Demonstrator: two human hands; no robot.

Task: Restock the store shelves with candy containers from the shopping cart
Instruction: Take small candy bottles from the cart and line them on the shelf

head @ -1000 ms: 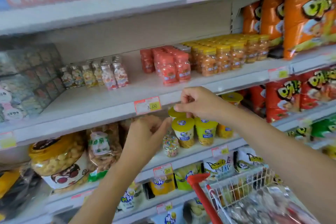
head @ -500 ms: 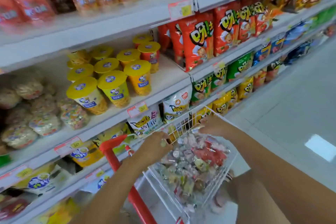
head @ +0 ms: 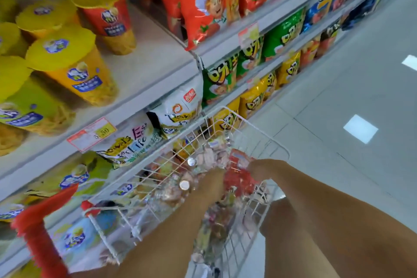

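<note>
Candy containers (head: pixel 191 161) are lying heaped in the white wire shopping cart (head: pixel 255 133), small clear jars with silvery caps, and both hands are going in after them. A second ago those hands were up at the shelf (head: pixel 146 74), fussing with the yellow-lidded cups (head: pixel 61 48). Half a second ago they were only arriving over the cart's rim. Now the left hand (head: pixel 212 185) is sinking into the middle of the heap and the right hand (head: pixel 259 168) is pressing in beside a red packet (head: pixel 239 179). The fingers of both are disappearing among the goods, so I cannot tell whether either one is gripping a jar yet. The view is tipping down too, and the shelf is sliding off to the upper left. To my eye, one placing round is finishing and the next pick is starting.
</note>
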